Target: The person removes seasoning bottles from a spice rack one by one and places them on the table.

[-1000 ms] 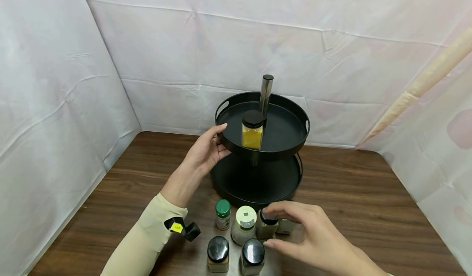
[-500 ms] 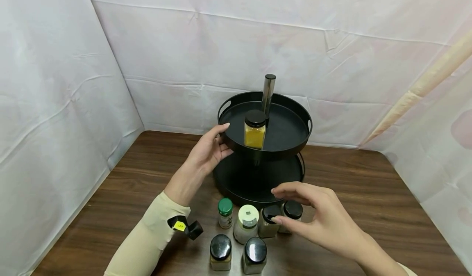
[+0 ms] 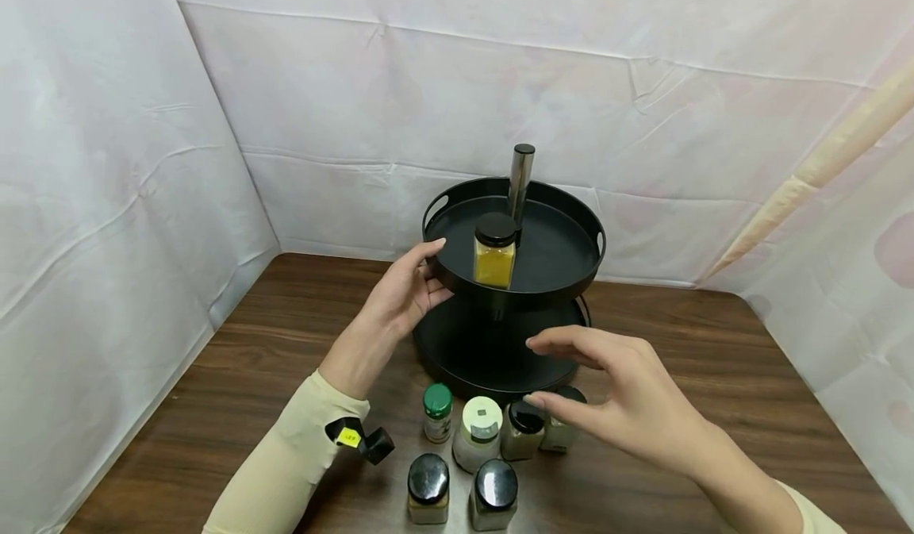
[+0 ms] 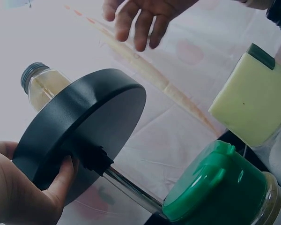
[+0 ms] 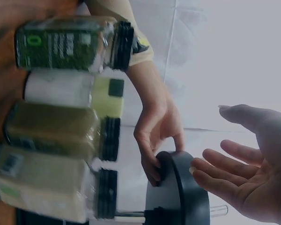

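Observation:
My left hand (image 3: 396,296) grips the left rim of a black two-tier tray (image 3: 564,286), thumb above the rim and fingers beneath. On the upper tier stands a square jar of yellow spice (image 3: 494,264) with a black lid, beside the metal post (image 3: 520,181). My right hand (image 3: 628,399) hovers over the front right jars, fingers apart and holding nothing. Below it are a black-lidded jar (image 3: 524,439) and another black-lidded jar (image 3: 560,435), partly hidden by the thumb. In the right wrist view my right hand (image 5: 253,173) shows a bare palm.
In front of the tray stand a green-capped shaker (image 3: 437,415), a pale-lidded jar (image 3: 478,439) and two more black-lidded jars, one (image 3: 428,490) left and one (image 3: 493,496) right. The lower tier (image 3: 493,351) sits just behind them. White cloth (image 3: 428,90) hangs behind the table.
My right hand has risen from the front right jars, exposing more of them. My left hand keeps its grip on the rim. The head view has shifted slightly.

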Action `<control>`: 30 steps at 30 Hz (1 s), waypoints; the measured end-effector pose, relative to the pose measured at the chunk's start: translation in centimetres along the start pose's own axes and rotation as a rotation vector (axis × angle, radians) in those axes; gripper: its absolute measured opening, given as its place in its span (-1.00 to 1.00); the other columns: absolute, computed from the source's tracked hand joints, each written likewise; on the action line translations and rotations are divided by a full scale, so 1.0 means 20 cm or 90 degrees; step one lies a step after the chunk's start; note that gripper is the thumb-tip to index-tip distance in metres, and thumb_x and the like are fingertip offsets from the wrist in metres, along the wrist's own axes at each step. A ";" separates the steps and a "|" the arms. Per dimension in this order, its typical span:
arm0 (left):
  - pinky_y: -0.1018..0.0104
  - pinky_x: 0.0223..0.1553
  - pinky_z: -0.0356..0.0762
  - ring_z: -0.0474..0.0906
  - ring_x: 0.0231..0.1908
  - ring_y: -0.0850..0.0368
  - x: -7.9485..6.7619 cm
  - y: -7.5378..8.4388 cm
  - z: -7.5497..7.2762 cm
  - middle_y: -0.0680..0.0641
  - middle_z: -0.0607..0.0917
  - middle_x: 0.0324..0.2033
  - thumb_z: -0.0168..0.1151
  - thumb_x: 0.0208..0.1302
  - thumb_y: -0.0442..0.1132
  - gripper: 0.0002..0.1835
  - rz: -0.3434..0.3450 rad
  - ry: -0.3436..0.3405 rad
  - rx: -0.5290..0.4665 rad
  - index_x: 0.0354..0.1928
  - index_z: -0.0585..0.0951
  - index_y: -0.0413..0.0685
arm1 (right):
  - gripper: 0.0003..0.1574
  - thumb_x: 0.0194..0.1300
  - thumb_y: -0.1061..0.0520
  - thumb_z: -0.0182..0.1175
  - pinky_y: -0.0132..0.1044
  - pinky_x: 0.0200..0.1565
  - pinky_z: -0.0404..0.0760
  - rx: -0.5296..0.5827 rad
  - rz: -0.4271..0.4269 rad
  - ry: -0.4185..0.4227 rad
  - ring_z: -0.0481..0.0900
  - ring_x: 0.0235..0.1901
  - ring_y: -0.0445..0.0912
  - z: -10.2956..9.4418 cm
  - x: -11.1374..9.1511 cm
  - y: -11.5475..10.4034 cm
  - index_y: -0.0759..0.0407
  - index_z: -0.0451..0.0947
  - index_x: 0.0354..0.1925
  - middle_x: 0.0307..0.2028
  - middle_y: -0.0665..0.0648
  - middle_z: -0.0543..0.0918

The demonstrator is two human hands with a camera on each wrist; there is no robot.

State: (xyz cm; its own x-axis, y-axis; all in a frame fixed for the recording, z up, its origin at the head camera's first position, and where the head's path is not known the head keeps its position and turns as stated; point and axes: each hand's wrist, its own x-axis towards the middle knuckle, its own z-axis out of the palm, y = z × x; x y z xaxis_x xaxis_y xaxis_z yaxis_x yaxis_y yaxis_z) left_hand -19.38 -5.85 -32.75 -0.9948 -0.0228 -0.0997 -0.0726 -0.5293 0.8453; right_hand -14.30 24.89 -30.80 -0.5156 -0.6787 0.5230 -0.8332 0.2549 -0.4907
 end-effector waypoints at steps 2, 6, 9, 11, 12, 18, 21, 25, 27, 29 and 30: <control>0.34 -0.23 0.66 0.63 -0.32 0.17 0.00 0.00 0.00 0.00 0.63 -0.28 0.17 0.58 -0.07 -0.77 0.000 0.000 0.000 0.05 0.50 -0.06 | -0.31 0.14 0.09 0.66 -0.34 0.07 0.69 0.004 -0.003 -0.002 0.73 0.08 -0.19 -0.02 0.03 0.01 -0.17 0.61 0.20 0.09 -0.21 0.71; 0.33 -0.21 0.66 0.63 -0.32 0.17 0.01 0.00 0.00 0.00 0.64 -0.29 0.17 0.59 -0.07 -0.77 0.001 -0.003 0.000 0.03 0.51 -0.07 | -0.33 0.14 0.13 0.66 -0.37 0.05 0.69 0.005 -0.010 0.002 0.75 0.05 -0.21 -0.07 0.09 0.03 -0.13 0.63 0.18 0.09 -0.18 0.72; 0.33 -0.19 0.66 0.63 -0.31 0.17 0.01 -0.01 0.00 0.00 0.64 -0.28 0.17 0.58 -0.07 -0.76 0.002 -0.007 0.000 0.05 0.51 -0.08 | -0.35 0.14 0.12 0.66 -0.35 0.04 0.69 -0.006 -0.014 0.009 0.75 0.03 -0.23 -0.10 0.13 0.04 -0.12 0.64 0.17 0.08 -0.17 0.73; 0.33 -0.18 0.66 0.63 -0.31 0.17 0.01 -0.01 0.00 0.01 0.65 -0.28 0.17 0.58 -0.07 -0.76 0.003 -0.008 0.000 0.06 0.51 -0.08 | -0.37 0.15 0.10 0.66 -0.34 0.04 0.70 -0.017 -0.013 0.013 0.74 0.03 -0.23 -0.12 0.15 0.04 -0.12 0.65 0.16 0.07 -0.16 0.74; 0.33 -0.18 0.67 0.64 -0.31 0.17 0.02 -0.01 0.00 0.01 0.65 -0.28 0.17 0.58 -0.08 -0.76 0.002 -0.008 -0.001 0.06 0.51 -0.08 | -0.37 0.16 0.09 0.66 -0.33 0.04 0.70 -0.019 -0.011 0.015 0.75 0.03 -0.21 -0.13 0.16 0.04 -0.12 0.65 0.16 0.07 -0.15 0.74; 0.33 -0.18 0.67 0.64 -0.30 0.17 0.01 -0.01 0.00 -0.01 0.64 -0.26 0.18 0.58 -0.08 -0.75 0.000 -0.005 -0.001 0.07 0.50 -0.08 | -0.40 0.18 0.07 0.64 -0.34 0.06 0.69 -0.024 0.002 0.020 0.76 0.03 -0.15 -0.16 0.19 0.05 -0.12 0.66 0.15 0.03 -0.13 0.76; 0.34 -0.19 0.66 0.63 -0.31 0.17 0.01 -0.01 0.00 -0.02 0.64 -0.27 0.18 0.58 -0.07 -0.72 0.002 -0.005 0.002 0.10 0.49 -0.10 | -0.42 0.19 0.06 0.63 -0.35 0.07 0.68 -0.031 0.003 0.022 0.75 0.04 -0.16 -0.17 0.21 0.06 -0.12 0.66 0.15 0.04 -0.13 0.76; 0.34 -0.22 0.65 0.62 -0.33 0.16 0.01 -0.01 0.00 -0.02 0.63 -0.28 0.18 0.58 -0.07 -0.70 0.003 -0.007 0.003 0.11 0.48 -0.12 | -0.44 0.19 0.07 0.63 -0.35 0.06 0.68 -0.035 0.006 0.029 0.76 0.04 -0.17 -0.18 0.25 0.07 -0.07 0.67 0.14 0.04 -0.10 0.76; 0.34 -0.22 0.64 0.61 -0.33 0.16 0.01 -0.01 0.00 -0.02 0.62 -0.28 0.18 0.58 -0.07 -0.70 0.002 -0.008 0.003 0.11 0.48 -0.13 | -0.44 0.20 0.07 0.63 -0.35 0.05 0.69 -0.035 0.011 0.031 0.76 0.04 -0.19 -0.19 0.27 0.08 -0.05 0.67 0.14 0.04 -0.09 0.76; 0.34 -0.23 0.64 0.61 -0.33 0.16 0.00 -0.01 0.00 -0.02 0.62 -0.28 0.17 0.58 -0.07 -0.70 0.002 -0.009 0.003 0.11 0.47 -0.13 | -0.44 0.21 0.06 0.62 -0.35 0.03 0.69 -0.036 0.019 0.032 0.76 0.05 -0.20 -0.19 0.29 0.09 -0.04 0.67 0.15 0.05 -0.11 0.76; 0.34 -0.22 0.64 0.61 -0.33 0.17 0.00 -0.01 0.00 -0.01 0.62 -0.29 0.17 0.58 -0.07 -0.70 0.002 -0.009 0.004 0.11 0.47 -0.13 | -0.44 0.21 0.05 0.62 -0.36 0.03 0.69 -0.036 0.025 0.033 0.75 0.05 -0.22 -0.19 0.30 0.10 -0.05 0.67 0.15 0.05 -0.12 0.76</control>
State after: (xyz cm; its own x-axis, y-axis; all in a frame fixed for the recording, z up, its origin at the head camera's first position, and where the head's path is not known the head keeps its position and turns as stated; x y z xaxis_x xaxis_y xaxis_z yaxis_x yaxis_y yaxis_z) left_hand -19.46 -5.77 -32.84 -0.9960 -0.0121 -0.0887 -0.0692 -0.5245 0.8486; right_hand -19.81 23.94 -25.86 -0.5563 -0.6313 0.5404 -0.8216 0.3204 -0.4715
